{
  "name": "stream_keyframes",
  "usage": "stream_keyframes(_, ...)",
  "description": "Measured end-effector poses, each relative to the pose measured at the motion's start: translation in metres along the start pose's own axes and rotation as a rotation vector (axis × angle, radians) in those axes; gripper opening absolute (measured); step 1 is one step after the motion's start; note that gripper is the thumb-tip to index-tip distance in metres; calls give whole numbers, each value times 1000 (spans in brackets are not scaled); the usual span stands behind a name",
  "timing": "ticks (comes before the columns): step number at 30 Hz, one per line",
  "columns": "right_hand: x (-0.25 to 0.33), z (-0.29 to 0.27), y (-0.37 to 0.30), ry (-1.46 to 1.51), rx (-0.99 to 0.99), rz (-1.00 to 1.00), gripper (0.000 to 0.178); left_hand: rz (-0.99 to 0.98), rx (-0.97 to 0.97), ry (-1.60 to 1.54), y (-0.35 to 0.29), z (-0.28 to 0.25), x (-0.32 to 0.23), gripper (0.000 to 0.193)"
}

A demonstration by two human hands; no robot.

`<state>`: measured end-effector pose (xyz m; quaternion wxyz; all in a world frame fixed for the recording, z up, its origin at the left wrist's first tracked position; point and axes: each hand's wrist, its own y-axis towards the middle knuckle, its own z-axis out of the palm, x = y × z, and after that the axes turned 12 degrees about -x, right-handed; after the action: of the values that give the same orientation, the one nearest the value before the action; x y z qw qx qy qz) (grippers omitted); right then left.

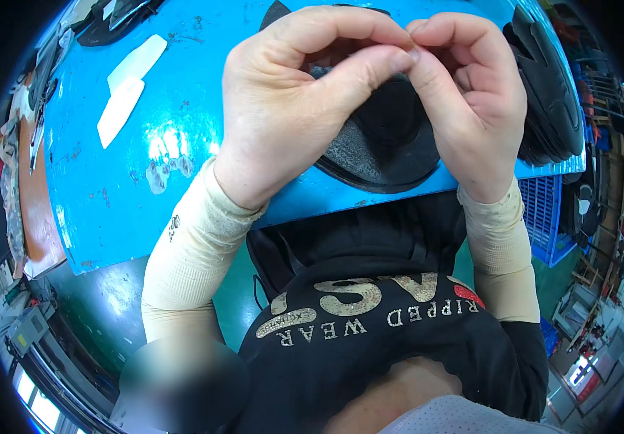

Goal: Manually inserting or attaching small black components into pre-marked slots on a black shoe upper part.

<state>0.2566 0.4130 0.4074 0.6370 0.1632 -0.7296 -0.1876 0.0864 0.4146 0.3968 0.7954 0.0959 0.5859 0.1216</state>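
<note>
My left hand (290, 108) and my right hand (474, 101) meet fingertip to fingertip, raised over the near side of a blue table. Thumb and forefinger of each are pinched together. Whatever lies between the fingertips is too small to make out. Below and behind the hands, a black rounded piece (366, 155) with a speckled grey surface rests near the table's front edge. A darker raised part (391, 119) sits on it, partly hidden by my fingers. Cream sleeves cover both forearms.
White cut pieces (122, 108) lie on the blue table (102, 195) at the left. Stacked black shaped pieces (547, 101) stand along its right edge, above a blue plastic crate (543, 217). More dark pieces (113, 22) lie at the far left corner. Shelving (619, 145) stands farther right.
</note>
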Motion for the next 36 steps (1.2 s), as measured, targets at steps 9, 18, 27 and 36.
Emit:
stream_keyframes(9,-5,-1,-2,96,59,88,19,-100,-82,78,-1,-3,-1,15)
stream_keyframes(18,2,-2,2,450,112,491,12,-51,-120,35,-4,4,-3,13)
stream_keyframes(27,8,-17,17,574,328,757,15,-113,50,129,6,-10,-25,17)
stream_keyframes(36,-25,-19,24,-304,252,17,19,273,116,901,8,-12,-26,16)
